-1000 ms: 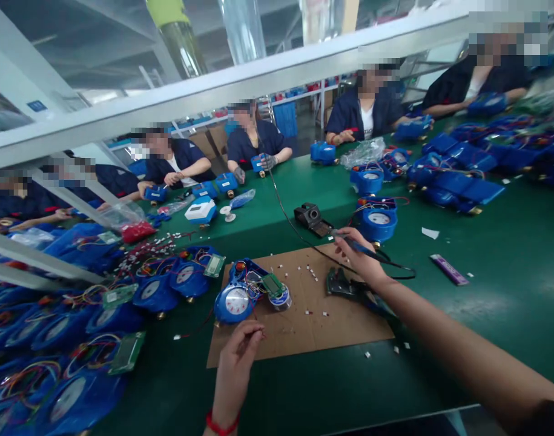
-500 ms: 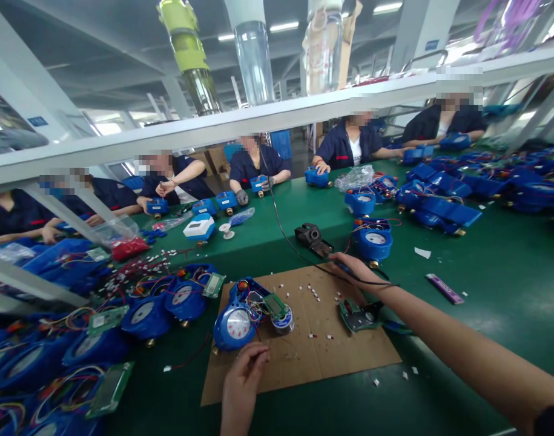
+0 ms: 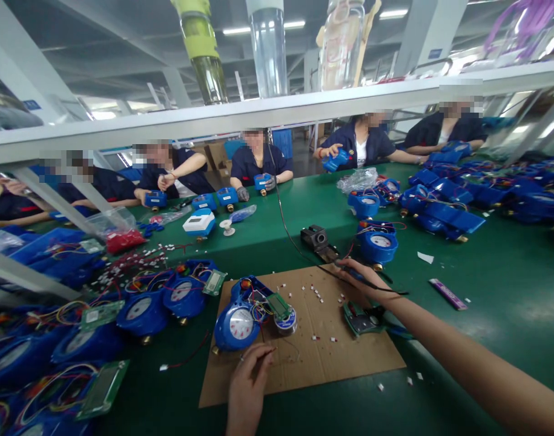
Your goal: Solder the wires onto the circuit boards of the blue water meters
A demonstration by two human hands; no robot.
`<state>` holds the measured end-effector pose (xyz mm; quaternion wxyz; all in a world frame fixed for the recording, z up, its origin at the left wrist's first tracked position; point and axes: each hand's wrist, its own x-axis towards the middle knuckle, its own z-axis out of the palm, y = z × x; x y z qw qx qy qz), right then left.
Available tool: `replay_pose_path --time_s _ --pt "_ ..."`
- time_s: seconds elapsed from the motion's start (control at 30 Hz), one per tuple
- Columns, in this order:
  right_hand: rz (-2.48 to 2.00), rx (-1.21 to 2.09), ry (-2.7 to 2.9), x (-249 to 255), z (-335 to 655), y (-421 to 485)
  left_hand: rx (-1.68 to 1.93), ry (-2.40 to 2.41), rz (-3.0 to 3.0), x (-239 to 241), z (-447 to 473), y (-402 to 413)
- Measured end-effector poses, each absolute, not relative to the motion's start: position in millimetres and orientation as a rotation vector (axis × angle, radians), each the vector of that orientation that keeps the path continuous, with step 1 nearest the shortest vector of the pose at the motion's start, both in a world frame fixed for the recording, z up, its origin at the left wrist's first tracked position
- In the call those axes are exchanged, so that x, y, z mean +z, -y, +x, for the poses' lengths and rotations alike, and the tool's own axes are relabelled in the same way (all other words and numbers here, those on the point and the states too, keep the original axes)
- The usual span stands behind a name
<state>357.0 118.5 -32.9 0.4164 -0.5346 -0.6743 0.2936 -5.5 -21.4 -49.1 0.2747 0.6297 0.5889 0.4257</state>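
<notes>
My left hand (image 3: 252, 378) is closed in a pinch at the front of the cardboard sheet (image 3: 349, 354); a tiny tip, apparently the end of a thin wire, shows at its fingertips. Just beyond it sits a blue water meter (image 3: 241, 326) with its housing open and coloured wires exposed. The meter's small green circuit board (image 3: 279, 306) rests on a solder spool (image 3: 286, 324). My right hand (image 3: 365, 280) is wrapped round the handle of a corded soldering iron (image 3: 349, 270). Its front end is at the black iron stand (image 3: 321, 242), and the tip is hidden there.
Open meters (image 3: 143, 312) crowd the left side; more blue meters (image 3: 379, 242) lie at right. A green tool (image 3: 362, 318) and small white connectors (image 3: 317, 293) lie on the cardboard. Overhead runs a shelf (image 3: 277, 109) with bottles. Several co-workers sit opposite.
The view has shifted slightly. My left hand still pinches near the meter, and my right hand stays with the iron at the stand. A co-worker opposite has lifted a blue meter.
</notes>
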Motion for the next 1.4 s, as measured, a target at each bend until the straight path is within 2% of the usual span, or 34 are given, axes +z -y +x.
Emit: replay_pose_path --time_s 0.13,0.27,0.37,0.67,0.77,0.9,1.0,1.17,1.4 --pt "-1.343 0.766 1.760 -22.0 365.4 -106.5 1.126 -1.570 1.701 -50.4 -4.7 21.3" --pt "-1.302 1.044 1.124 -14.3 369.4 -114.7 1.109 -1.562 1.717 -52.9 -4.9 19.8" --pt "-1.190 1.085 0.844 -13.1 369.3 -125.4 1.102 -1.563 1.699 -56.1 -7.0 18.3" --pt "-1.053 1.036 0.809 -4.4 358.9 -127.4 1.059 -1.554 1.614 -59.6 -8.4 19.4" --pt "-1.109 0.812 0.951 6.2 371.3 -127.1 1.044 -1.552 1.601 -62.5 -9.0 19.2" --pt "-1.462 0.004 1.479 -1.9 404.4 -138.5 1.046 -1.547 1.623 -64.1 -9.9 17.6" --pt "-1.708 -0.402 1.700 -29.1 425.0 -150.9 1.069 -1.551 1.634 -62.1 -8.6 16.9" --pt "-1.805 -0.500 1.749 -61.5 439.2 -170.9 1.147 -1.578 1.581 -55.6 -0.6 17.9" --pt "-1.810 -0.502 1.686 -40.2 448.8 -199.9 1.164 -1.581 1.557 -51.5 1.9 19.2"
